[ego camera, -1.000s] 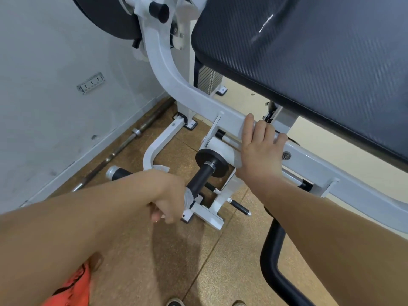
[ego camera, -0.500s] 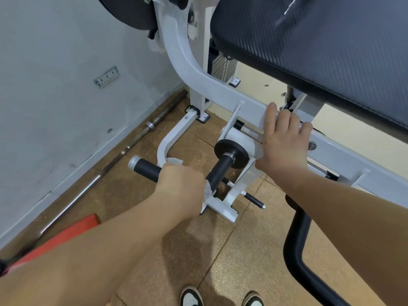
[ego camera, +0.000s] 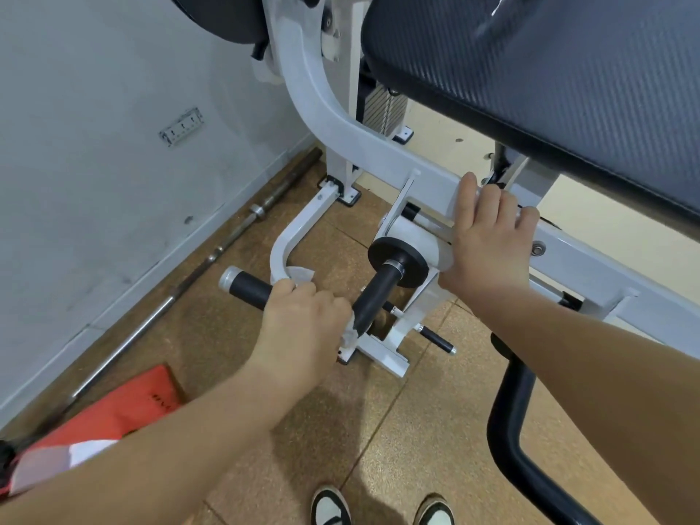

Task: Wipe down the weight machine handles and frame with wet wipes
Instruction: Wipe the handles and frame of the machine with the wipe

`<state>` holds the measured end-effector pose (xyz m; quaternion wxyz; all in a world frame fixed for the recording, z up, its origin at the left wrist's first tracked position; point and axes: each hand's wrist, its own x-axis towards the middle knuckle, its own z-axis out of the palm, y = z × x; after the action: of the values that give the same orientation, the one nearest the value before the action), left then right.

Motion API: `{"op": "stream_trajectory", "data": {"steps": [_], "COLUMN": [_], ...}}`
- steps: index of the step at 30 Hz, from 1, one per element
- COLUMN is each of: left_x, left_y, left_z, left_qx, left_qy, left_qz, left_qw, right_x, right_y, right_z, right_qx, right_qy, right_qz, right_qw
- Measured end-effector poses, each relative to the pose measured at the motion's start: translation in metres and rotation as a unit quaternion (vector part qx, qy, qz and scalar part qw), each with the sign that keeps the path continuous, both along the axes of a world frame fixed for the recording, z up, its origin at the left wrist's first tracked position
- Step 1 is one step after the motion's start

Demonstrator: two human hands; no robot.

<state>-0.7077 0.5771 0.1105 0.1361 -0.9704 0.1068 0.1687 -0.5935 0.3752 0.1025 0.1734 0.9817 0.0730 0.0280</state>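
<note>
My left hand (ego camera: 303,323) is closed around a white wet wipe (ego camera: 301,275) and the black foam handle (ego camera: 252,288) of the white weight machine. The wipe's edges stick out above and below my fist. A second black grip (ego camera: 373,297) runs up from my fist to a black disc (ego camera: 397,261). My right hand (ego camera: 486,244) lies flat, fingers together, on the white frame bar (ego camera: 363,142), holding nothing.
A black padded seat (ego camera: 549,77) overhangs at the upper right. A steel barbell (ego camera: 159,308) lies along the grey wall on the brown floor. A red bag (ego camera: 110,414) sits at lower left, a black curved tube (ego camera: 519,441) at lower right, my shoes (ego camera: 329,505) below.
My view has shifted so the machine sits more to the right and the red bag shows. My left hand with the wipe has slid a little along the black handle.
</note>
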Motion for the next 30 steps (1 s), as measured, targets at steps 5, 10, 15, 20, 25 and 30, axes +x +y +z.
{"op": "stream_trajectory", "data": {"steps": [5,10,15,20,25,30], "left_x": [0.021,0.044,0.069,0.015,-0.013,0.013], "left_y": [-0.013,-0.027,-0.028,-0.023,0.012,0.054], "left_z": [0.004,0.01,0.014,-0.011,-0.031,0.008], "left_qx": [0.053,0.026,-0.159,-0.045,-0.073,0.036], "left_qy": [0.099,0.232,0.427,0.038,-0.077,-0.009], "left_qz": [0.027,0.174,0.288,0.102,0.009,-0.005], "left_qw": [0.993,0.957,0.842,0.993,0.994,0.999], "right_x": [0.002,0.001,0.0,-0.001,0.0,-0.001], "right_y": [0.0,0.002,0.002,0.0,0.0,-0.003], "right_z": [-0.001,0.001,0.0,0.003,0.008,0.01], "right_qx": [0.003,-0.002,-0.006,-0.006,-0.013,-0.015], "right_qy": [-0.003,0.003,0.001,0.013,0.03,0.034], "right_qz": [-0.001,-0.007,-0.006,-0.004,0.0,0.003], "right_qw": [1.0,1.0,1.0,1.0,0.999,0.999]}}
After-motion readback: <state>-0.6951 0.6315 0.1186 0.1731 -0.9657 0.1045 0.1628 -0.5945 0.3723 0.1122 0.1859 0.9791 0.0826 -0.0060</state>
